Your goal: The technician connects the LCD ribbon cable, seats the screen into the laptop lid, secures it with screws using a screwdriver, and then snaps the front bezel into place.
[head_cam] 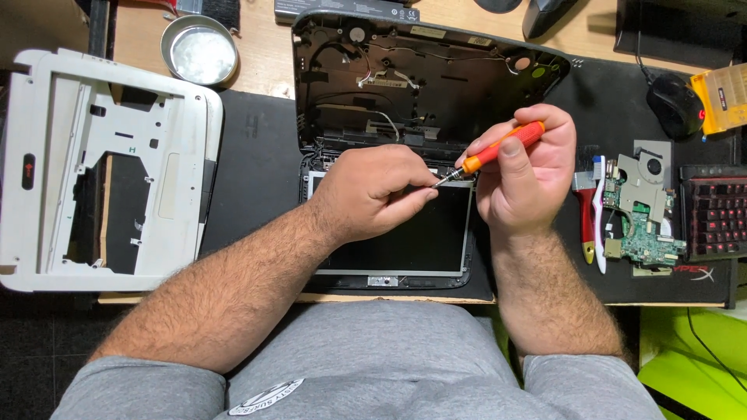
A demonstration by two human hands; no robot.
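Right hand (523, 167) grips screwdriver (498, 150) over laptop shell (366, 85).

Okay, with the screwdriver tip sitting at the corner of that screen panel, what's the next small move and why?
Probably keep the left hand steadying the shaft while the right hand twists the orange screwdriver. Its tip meets the top right corner of the screen panel, the likely spot for a mounting screw, though the fingers hide the screw itself.
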